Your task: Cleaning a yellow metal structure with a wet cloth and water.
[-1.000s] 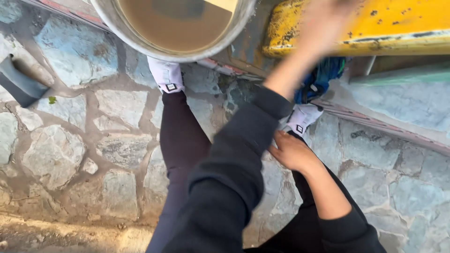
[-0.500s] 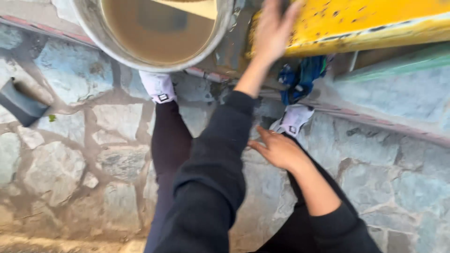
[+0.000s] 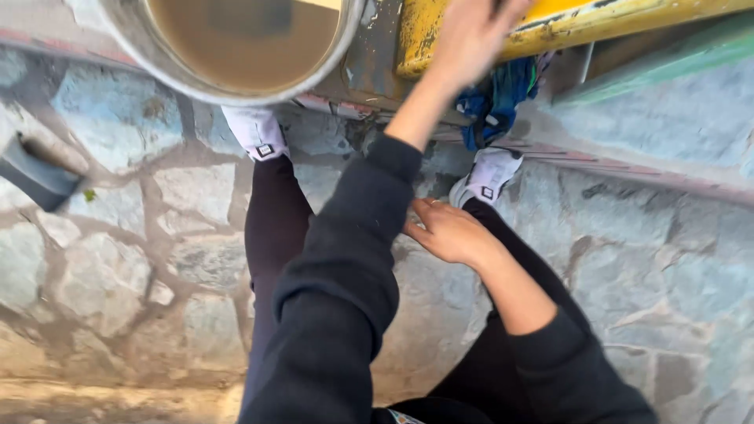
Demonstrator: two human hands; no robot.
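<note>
Underfoot, a paved stone floor (image 3: 118, 267) of irregular grey-blue slabs with pale mortar fills most of the head view, so the person is standing and looking straight down. Next biggest, a round metal basin (image 3: 236, 86) at top left holds murky brown water and sits against a rusty metal frame, probably parked there to stay within reach. Right of it a worn yellow metal bar (image 3: 597, 23) with chipped paint runs across the top edge. Dark trouser legs and two dark sleeves take up the middle; white shoes (image 3: 255, 129) point toward the basin, feet well apart, which looks like a braced stance. Left hand (image 3: 471, 39) is stretched up and forward and lies over the yellow bar, likely for support or a grip, but it is motion-blurred and partly cut by the frame, so cannot tell if the fingers grasp the bar or just rest flat. Right hand (image 3: 448, 232) hangs low between the legs, near the right shoe, fingers loosely spread and slack, holding nothing. A crumpled blue cloth (image 3: 503, 98) is tucked under the bar just above the right shoe, touching neither hand. Smallest, a dark grey object (image 3: 35, 177) lies at the left edge, kind unclear.
</note>
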